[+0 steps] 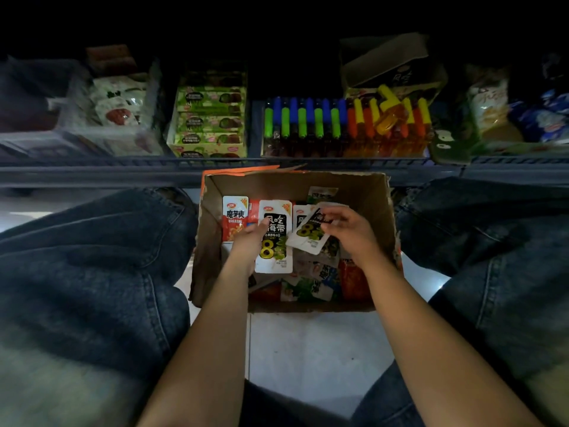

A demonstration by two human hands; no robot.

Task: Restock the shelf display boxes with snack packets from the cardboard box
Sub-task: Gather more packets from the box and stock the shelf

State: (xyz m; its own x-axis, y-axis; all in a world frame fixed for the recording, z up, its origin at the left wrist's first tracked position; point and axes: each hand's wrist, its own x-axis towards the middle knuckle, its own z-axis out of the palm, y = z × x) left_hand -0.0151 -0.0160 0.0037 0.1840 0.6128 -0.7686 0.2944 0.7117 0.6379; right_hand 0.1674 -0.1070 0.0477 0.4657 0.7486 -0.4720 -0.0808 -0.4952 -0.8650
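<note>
An open cardboard box (363,192) stands on the floor between my knees, holding several snack packets. My left hand (249,241) grips a white and black seaweed packet (275,238) by its left edge and holds it upright inside the box. My right hand (345,229) pinches a second white and black packet (308,232), tilted, just to the right of the first. A red and white packet (234,220) stands at the box's left. On the shelf above sit display boxes: a green one (209,118) and a dark open one (394,72).
The low shelf rail (123,167) runs just behind the box. On the shelf are a clear bin of white packets (117,103), a row of coloured tube snacks (338,124) and bags (492,100) at the right. My denim-clad knees (92,257) flank the box on a white tiled floor (308,349).
</note>
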